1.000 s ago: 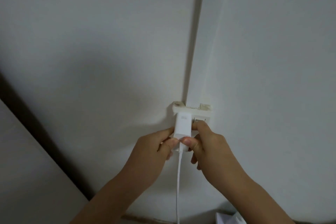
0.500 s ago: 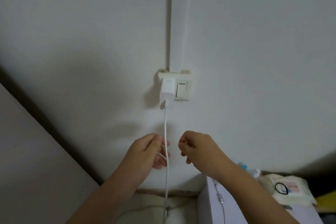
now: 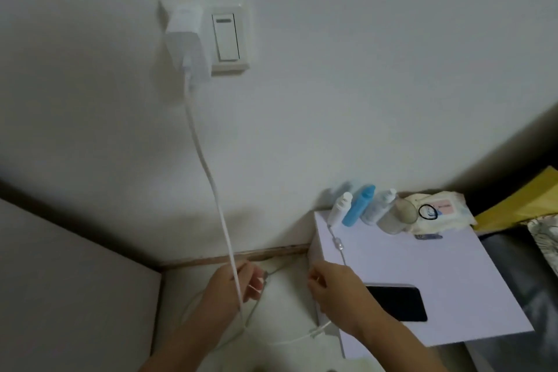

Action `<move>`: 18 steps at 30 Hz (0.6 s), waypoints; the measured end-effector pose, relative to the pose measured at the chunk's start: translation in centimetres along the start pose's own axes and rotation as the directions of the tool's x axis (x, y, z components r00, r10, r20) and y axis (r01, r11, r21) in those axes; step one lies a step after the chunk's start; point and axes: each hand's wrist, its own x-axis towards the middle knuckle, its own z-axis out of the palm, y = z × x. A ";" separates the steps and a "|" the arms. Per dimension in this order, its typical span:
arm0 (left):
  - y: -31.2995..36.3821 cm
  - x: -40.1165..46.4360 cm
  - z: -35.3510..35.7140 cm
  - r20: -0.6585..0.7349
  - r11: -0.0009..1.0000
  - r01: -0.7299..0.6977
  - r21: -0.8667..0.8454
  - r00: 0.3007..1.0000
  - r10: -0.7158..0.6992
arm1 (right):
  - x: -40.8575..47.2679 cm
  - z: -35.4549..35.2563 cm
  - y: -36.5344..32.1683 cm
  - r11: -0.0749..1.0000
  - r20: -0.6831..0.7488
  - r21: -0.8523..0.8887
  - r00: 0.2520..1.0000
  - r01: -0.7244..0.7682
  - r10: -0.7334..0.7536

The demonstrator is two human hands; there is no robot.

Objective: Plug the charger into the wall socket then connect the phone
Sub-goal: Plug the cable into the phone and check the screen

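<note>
A white charger [image 3: 184,39] sits plugged into the wall socket [image 3: 229,68], left of the socket's rocker switch. Its white cable [image 3: 211,181] hangs down the wall and runs through my left hand [image 3: 231,291], whose fingers curl loosely around it. Below that hand the cable loops across to its free plug end [image 3: 315,335], which dangles by the table's front corner. My right hand [image 3: 336,291] hovers over the table's left edge with curled fingers and nothing visible in them. The black phone [image 3: 398,303] lies flat, screen up, on the white table [image 3: 453,275], just right of my right hand.
Several small bottles [image 3: 357,208] and a pack of wipes [image 3: 437,211] stand at the table's back edge against the wall. A thin grey cord [image 3: 338,243] lies over the table's left edge. A yellow cloth [image 3: 525,199] and bedding are at the right.
Both hands let go of the charger at the socket and moved down, the left sliding along the cable. The view dropped, bringing the table and phone into sight.
</note>
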 end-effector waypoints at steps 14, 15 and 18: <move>-14.5 6.6 7.3 -0.045 0.908 0.410 0.088 0.912 -0.408 | 8.3 4.5 14.6 0.968 -0.144 -0.120 0.969 -0.218 0.200; -15.9 6.9 7.7 -0.074 0.893 0.446 0.058 0.894 -0.442 | 9.5 4.6 15.5 0.967 -0.164 -0.110 0.964 -0.229 0.210; -18.9 7.1 8.2 -0.133 0.861 0.509 -0.009 0.852 -0.506 | 12.6 5.0 16.9 0.965 -0.216 -0.100 0.952 -0.242 0.217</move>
